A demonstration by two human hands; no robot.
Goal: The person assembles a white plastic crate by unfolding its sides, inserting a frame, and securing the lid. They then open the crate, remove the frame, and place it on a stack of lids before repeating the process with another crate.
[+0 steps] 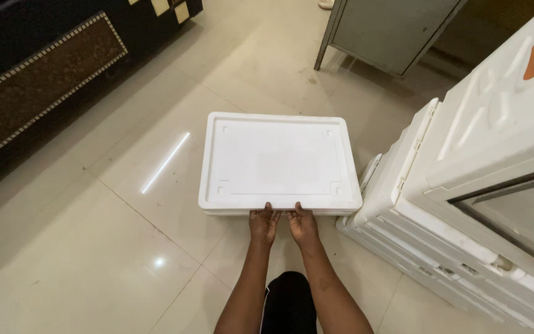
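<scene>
Head view, item: white foam tray (278, 162) at centre frame, flat on the tiled floor (94, 247). I see left hand (263, 225) and right hand (303, 225) both grasping its near edge; stacked white panels (465, 204) at right.

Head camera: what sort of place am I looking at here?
Probably an indoor room of a home or small shop: glossy cream floor tiles, a dark patterned furniture piece, a grey metal cabinet. Both hands, left hand and right hand, grip a white foam box beside stacked white foam packing.

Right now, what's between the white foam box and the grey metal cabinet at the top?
In the head view, only bare glossy floor tile lies between the white foam box and the grey metal cabinet.
</scene>
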